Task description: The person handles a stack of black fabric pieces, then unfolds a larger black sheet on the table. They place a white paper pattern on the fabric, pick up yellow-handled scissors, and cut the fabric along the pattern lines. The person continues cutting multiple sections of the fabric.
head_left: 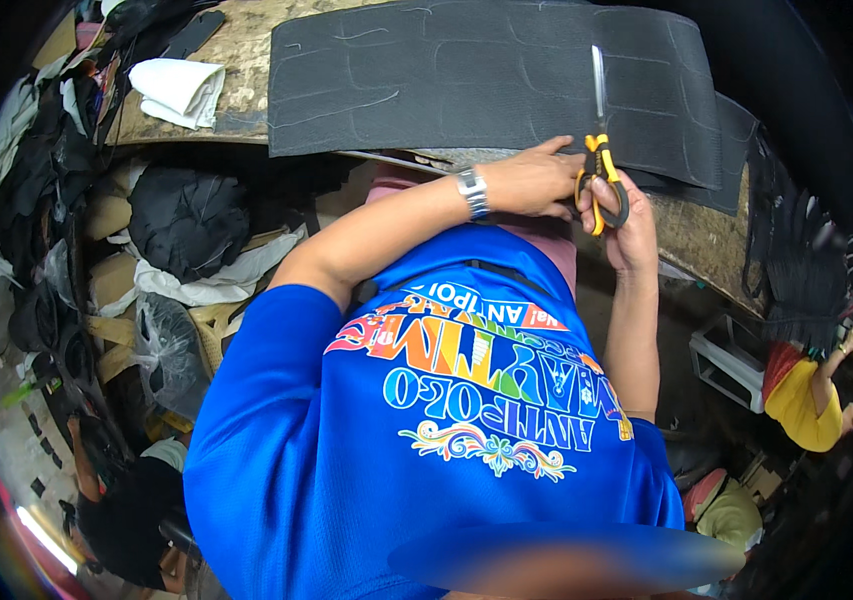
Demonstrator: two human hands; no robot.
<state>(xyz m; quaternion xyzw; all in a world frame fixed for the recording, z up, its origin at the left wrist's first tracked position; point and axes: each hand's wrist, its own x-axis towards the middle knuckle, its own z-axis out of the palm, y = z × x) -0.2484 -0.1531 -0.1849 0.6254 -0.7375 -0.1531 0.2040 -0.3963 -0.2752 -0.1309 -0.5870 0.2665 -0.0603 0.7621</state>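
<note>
Scissors (598, 150) with yellow-and-black handles are up front here, blades pointing to the far side over the right half of a long black sheet (466, 80), and they look closed to me. The right grip (630, 225) is wrapped around the handles, no doubt there. Left grip (536, 180) is right beside them at the sheet's near edge, one finger stretched out; can't tell if it's pinching anything or touching the handles. I'd call this step holding the scissors at the ready, since no cut shows, and imo any snip from here would call for spreading the blades and keeping the sheet steady. The sheet covers much of the worn desk (246, 45), pale threads or lines across its top, with another black piece (739, 150) poking out underneath on the right. Folded white cloth (176, 92) sits over on the left. Below the desk on that side there's a dark bundle (188, 222) plus a clear plastic bag (168, 350), and off right, a white stool (726, 362) near somebody in a yellow top (804, 410).
</note>
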